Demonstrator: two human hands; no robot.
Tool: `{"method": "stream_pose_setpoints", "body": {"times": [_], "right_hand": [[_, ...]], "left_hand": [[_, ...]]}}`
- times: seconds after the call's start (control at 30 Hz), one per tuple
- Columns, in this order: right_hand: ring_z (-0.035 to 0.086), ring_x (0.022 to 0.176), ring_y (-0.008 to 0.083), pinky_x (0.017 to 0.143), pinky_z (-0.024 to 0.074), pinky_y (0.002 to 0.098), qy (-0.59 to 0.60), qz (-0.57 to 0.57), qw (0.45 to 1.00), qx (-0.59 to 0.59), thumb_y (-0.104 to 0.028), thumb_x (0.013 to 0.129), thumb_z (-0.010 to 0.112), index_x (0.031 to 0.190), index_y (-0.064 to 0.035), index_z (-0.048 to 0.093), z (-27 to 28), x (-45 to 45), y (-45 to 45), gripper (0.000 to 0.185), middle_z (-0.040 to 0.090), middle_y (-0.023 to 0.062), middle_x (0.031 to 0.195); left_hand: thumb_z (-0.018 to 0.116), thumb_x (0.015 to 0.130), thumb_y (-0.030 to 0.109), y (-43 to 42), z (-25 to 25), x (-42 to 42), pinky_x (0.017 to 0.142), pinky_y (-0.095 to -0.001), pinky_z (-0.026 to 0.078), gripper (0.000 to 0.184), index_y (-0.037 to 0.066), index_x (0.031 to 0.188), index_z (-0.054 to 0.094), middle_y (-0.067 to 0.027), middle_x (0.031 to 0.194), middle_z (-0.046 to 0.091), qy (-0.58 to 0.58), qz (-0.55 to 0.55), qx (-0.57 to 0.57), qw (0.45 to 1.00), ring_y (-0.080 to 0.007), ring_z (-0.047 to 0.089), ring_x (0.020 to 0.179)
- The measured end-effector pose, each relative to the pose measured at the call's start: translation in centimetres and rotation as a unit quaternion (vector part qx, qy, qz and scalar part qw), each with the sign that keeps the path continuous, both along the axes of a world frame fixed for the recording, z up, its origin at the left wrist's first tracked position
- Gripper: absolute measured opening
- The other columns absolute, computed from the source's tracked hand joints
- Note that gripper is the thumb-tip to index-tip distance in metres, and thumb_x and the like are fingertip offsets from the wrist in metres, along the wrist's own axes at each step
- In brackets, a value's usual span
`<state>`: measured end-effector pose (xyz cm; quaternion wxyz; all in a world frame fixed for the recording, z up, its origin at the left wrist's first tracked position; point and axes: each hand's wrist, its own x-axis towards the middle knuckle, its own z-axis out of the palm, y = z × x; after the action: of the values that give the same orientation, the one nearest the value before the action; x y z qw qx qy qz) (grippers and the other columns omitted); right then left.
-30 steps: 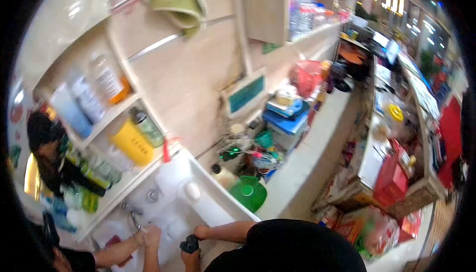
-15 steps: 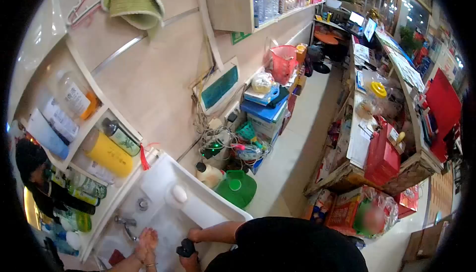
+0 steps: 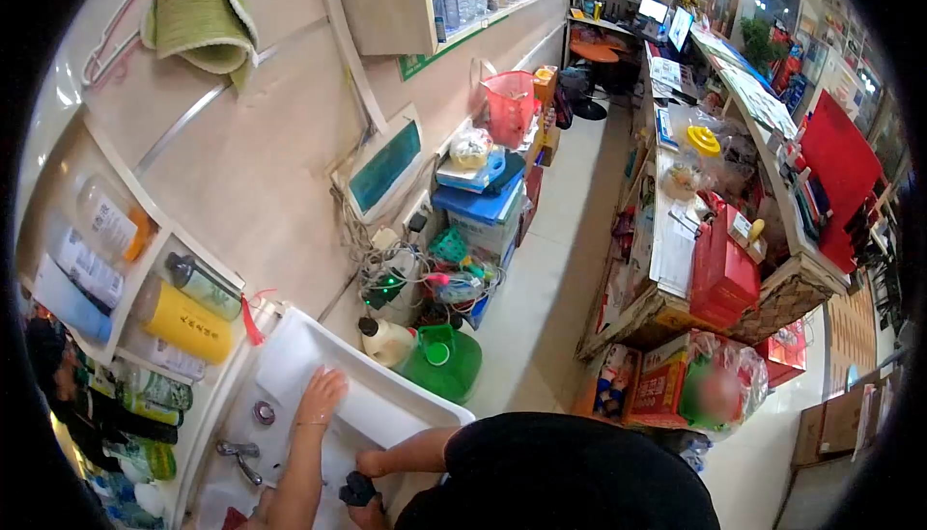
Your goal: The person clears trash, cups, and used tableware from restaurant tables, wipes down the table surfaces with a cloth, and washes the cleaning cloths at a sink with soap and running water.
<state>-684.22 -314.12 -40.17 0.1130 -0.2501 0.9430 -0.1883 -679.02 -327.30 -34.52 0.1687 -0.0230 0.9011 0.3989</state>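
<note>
Over the white sink (image 3: pixel 280 342), my right hand (image 3: pixel 371 462) is closed at the end of a black sleeve. Below it my left hand (image 3: pixel 367 515) is closed, partly cut off by the frame's edge. Between both hands is a small dark grey bundle (image 3: pixel 358 489); its material is too small to tell. A co-worker's hand (image 3: pixel 323 393) reaches over the sink to the left of mine, fingers extended near the basin's back ledge. Part of this person's other arm shows low in the basin. The metal faucet (image 3: pixel 239 455) stands at the left, by a round fitting (image 3: pixel 264 412).
Shelves with a yellow bottle (image 3: pixel 191 322) and other toiletries line the left. A green jug (image 3: pixel 444 364) and a cream bottle (image 3: pixel 384 339) stand beyond the sink. Tangled cables (image 3: pixel 396 265) lie by the wall. A cluttered counter with a red box (image 3: pixel 722 274) runs along the right.
The co-worker's hands, together near the faucet before, have parted, and one has moved up to the sink's back ledge. My hands stay on the dark bundle. The view has shifted slightly.
</note>
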Motion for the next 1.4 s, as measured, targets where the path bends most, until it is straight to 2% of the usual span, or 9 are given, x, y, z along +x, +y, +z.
{"method": "stream_pose_setpoints", "body": {"times": [0.37, 0.5, 0.6, 0.67, 0.8, 1.0, 1.13, 1.23, 1.4], "right_hand": [[0.057, 0.068, 0.0304, 0.064, 0.0465, 0.0421, -0.020, -0.034, 0.994, -0.102, -0.019, 0.072, 0.052, 0.065, -0.0052, 0.063, 0.9, 0.3, 1.3, 0.019, 0.061, 0.0130, 0.070], [0.057, 0.081, 0.0317, 0.070, 0.0465, 0.0438, -0.037, 0.002, 0.995, -0.090, -0.020, 0.077, 0.048, 0.081, -0.0044, 0.062, 0.8, 1.1, 2.0, 0.022, 0.061, 0.0153, 0.081], [0.056, 0.087, 0.0331, 0.072, 0.0463, 0.0436, -0.017, 0.034, 0.998, -0.055, -0.016, 0.075, 0.050, 0.090, -0.0040, 0.060, -1.9, 1.1, 2.2, 0.022, 0.059, 0.0174, 0.090], [0.054, 0.092, 0.0341, 0.071, 0.0466, 0.0445, -0.080, 0.044, 0.996, -0.022, -0.018, 0.071, 0.058, 0.096, -0.0037, 0.058, 1.5, 1.2, 3.6, 0.029, 0.056, 0.0187, 0.095], [0.061, 0.070, 0.0339, 0.061, 0.0492, 0.0425, -0.110, 0.016, 0.994, -0.022, -0.018, 0.066, 0.064, 0.082, -0.0032, 0.060, -1.6, 0.2, 4.0, 0.022, 0.062, 0.0181, 0.077], [0.057, 0.089, 0.0284, 0.074, 0.0478, 0.0369, 0.065, 0.185, 0.979, 0.055, -0.026, 0.067, 0.065, 0.085, -0.0075, 0.060, -2.2, -0.3, 5.1, 0.026, 0.061, 0.0125, 0.091], [0.057, 0.091, 0.0259, 0.073, 0.0478, 0.0350, -0.033, 0.138, 0.988, 0.055, -0.026, 0.070, 0.063, 0.083, -0.0079, 0.061, 1.8, 0.2, 5.2, 0.022, 0.061, 0.0127, 0.092], [0.061, 0.074, 0.0253, 0.059, 0.0497, 0.0341, 0.091, 0.113, 0.989, 0.007, -0.023, 0.076, 0.058, 0.080, -0.0065, 0.060, -3.9, -0.3, 5.0, 0.017, 0.062, 0.0132, 0.080], [0.054, 0.046, 0.0189, 0.041, 0.0452, 0.0278, -0.399, -0.226, 0.832, -0.314, -0.025, 0.086, 0.046, 0.079, -0.0031, 0.057, 2.2, 0.2, 4.5, 0.026, 0.055, 0.0086, 0.060]], "left_hand": [[0.059, 0.073, 0.018, 0.4, 1.8, 0.7, 0.084, -0.0335, 0.040, 0.039, 0.003, 0.108, 0.053, -0.0146, 0.107, 0.055, 0.069, -0.059, -0.047, 0.995, -0.0248, 0.053, 0.097], [0.057, 0.074, 0.016, 0.7, 4.2, 1.3, 0.087, -0.0331, 0.039, 0.040, 0.003, 0.111, 0.051, -0.0155, 0.112, 0.054, 0.385, -0.359, -0.196, 0.828, -0.0255, 0.053, 0.101], [0.069, 0.058, 0.021, 0.5, 1.8, 2.9, 0.086, -0.0361, 0.042, 0.059, 0.003, 0.111, 0.052, -0.0139, 0.105, 0.059, 0.079, 0.016, 0.079, 0.994, -0.0306, 0.056, 0.097], [0.069, 0.058, 0.019, 3.3, 8.6, 3.4, 0.086, -0.0342, 0.042, 0.050, 0.003, 0.105, 0.056, -0.0149, 0.103, 0.059, 0.088, 0.053, 0.039, 0.994, -0.0284, 0.057, 0.097], [0.072, 0.053, 0.024, 2.5, 6.3, 3.6, 0.080, -0.0351, 0.046, 0.058, 0.001, 0.104, 0.055, -0.0178, 0.096, 0.060, 0.052, 0.109, 0.064, 0.991, -0.0288, 0.058, 0.092], [0.073, 0.052, 0.025, 1.8, 5.3, 3.4, 0.078, -0.0355, 0.047, 0.055, 0.001, 0.098, 0.055, -0.0178, 0.090, 0.061, 0.013, 0.144, 0.054, 0.988, -0.0318, 0.059, 0.087], [0.073, 0.051, 0.027, 1.9, 5.2, 3.2, 0.078, -0.0372, 0.047, 0.055, -0.001, 0.096, 0.054, -0.0184, 0.087, 0.061, -0.025, 0.143, 0.076, 0.987, -0.0327, 0.059, 0.086], [0.073, 0.051, 0.027, 1.8, 5.0, 3.1, 0.078, -0.0384, 0.046, 0.055, -0.001, 0.095, 0.054, -0.0192, 0.087, 0.061, -0.006, 0.145, 0.044, 0.988, -0.0338, 0.059, 0.086], [0.073, 0.051, 0.026, 2.2, 5.4, 3.4, 0.077, -0.0381, 0.047, 0.056, -0.001, 0.096, 0.054, -0.0196, 0.090, 0.060, 0.014, 0.149, 0.034, 0.988, -0.0331, 0.059, 0.087]]}}
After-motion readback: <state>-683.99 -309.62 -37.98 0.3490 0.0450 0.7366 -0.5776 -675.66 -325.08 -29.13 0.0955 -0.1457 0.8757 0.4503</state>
